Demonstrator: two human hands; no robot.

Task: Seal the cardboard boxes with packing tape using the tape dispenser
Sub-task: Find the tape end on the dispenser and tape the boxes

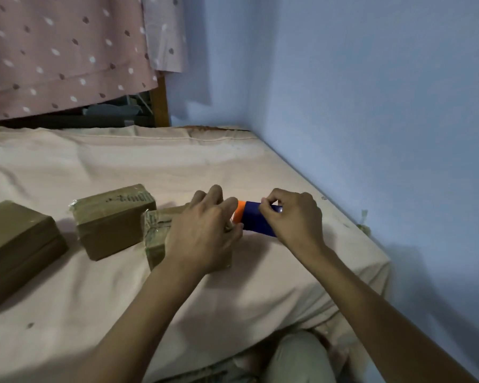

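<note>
On the bed [177,167], going left to right, three cardboard boxes lie at about nine to ten o'clock of the hands; the leftmost box [17,239] looks wrapped all over in glossy brown tape and seems finished; the middle box [114,219], just beside the third, also shows tape round its corners and top, so I judge it done as well; the third box [156,236] sits under the left hand [202,236], with crinkled tape across its near-left corner, and appears to be the one in hand, though how much of its seam is closed is hidden by the hand. The left hand lies over that box with fingers curled at the orange end of the tape dispenser [256,218], apparently pinching the tape there; I cannot tell the pinch for certain. The right hand [293,217] grips the blue body of the dispenser, thumb and fingers curled round it, at three o'clock of the box.

So perhaps two boxes sealed, one part done.

For room: the bed is open toward twelve o'clock and toward six; the wall [371,106] runs close at two to three o'clock, and the bed's right edge drops off just past the right hand, so a pull of tape that way is cramped.
</note>
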